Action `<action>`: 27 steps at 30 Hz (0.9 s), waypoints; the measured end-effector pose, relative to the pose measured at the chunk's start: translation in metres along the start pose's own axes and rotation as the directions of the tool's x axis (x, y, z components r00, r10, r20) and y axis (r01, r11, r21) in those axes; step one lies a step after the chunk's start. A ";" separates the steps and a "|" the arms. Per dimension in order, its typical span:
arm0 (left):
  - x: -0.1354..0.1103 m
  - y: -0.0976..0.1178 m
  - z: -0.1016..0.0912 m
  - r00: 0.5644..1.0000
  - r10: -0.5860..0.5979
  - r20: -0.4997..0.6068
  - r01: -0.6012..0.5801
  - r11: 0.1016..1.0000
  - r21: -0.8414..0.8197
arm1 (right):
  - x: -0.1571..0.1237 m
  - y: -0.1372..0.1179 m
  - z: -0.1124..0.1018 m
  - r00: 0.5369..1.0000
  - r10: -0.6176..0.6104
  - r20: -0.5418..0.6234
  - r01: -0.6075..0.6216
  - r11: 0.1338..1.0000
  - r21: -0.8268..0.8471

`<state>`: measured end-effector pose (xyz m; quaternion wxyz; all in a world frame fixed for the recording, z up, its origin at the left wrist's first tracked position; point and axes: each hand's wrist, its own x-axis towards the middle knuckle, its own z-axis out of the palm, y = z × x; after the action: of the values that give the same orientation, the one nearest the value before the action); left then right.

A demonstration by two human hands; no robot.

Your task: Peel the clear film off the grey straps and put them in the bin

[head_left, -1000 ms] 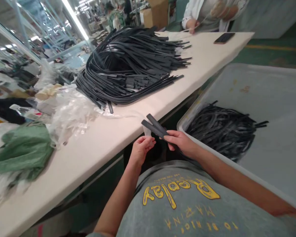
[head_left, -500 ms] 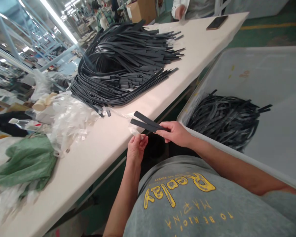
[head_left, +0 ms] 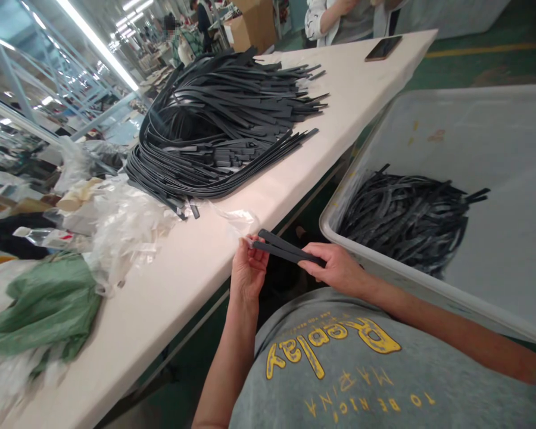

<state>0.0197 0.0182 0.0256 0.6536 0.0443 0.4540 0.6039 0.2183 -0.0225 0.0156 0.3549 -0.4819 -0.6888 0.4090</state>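
Note:
My right hand (head_left: pixel 335 268) grips a black strap (head_left: pixel 279 247) folded double, its two ends pointing left just off the table's front edge. My left hand (head_left: pixel 248 271) pinches a clear plastic sleeve (head_left: pixel 240 219) at those ends. A large heap of the same black straps (head_left: pixel 223 125) lies on the white table (head_left: pixel 192 262). To my right a pale bin (head_left: pixel 495 143) holds a smaller pile of black straps (head_left: pixel 406 217).
Crumpled clear plastic wrappers (head_left: pixel 125 220) and a green bag (head_left: pixel 44 304) lie at the table's left. A phone (head_left: pixel 383 47) rests at the far end, where another person (head_left: pixel 339 15) stands. Cardboard boxes (head_left: pixel 250 27) stand behind.
Both hands have dropped a little and come together; the strap's ends have lowered from pointing upward to the left hand's fingers at the plastic sleeve.

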 end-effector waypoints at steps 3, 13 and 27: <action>-0.002 -0.007 -0.004 0.999 0.040 0.022 -0.041 0.998 0.046 | 0.004 0.000 0.005 0.999 -0.030 -0.013 0.029 0.998 -0.050; -0.002 -0.007 -0.026 0.982 0.188 0.030 -0.190 0.978 0.086 | -0.006 -0.013 -0.014 0.918 0.143 0.369 -0.257 0.924 0.283; -0.037 -0.029 -0.048 0.985 0.169 0.044 -0.170 0.985 0.019 | -0.007 -0.008 -0.001 0.884 0.179 0.431 -0.270 0.950 0.158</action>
<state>0.0157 -0.0434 0.0002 0.6086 0.1028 0.4417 0.6510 0.2176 -0.0306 0.0227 0.2015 -0.4210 -0.6393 0.6112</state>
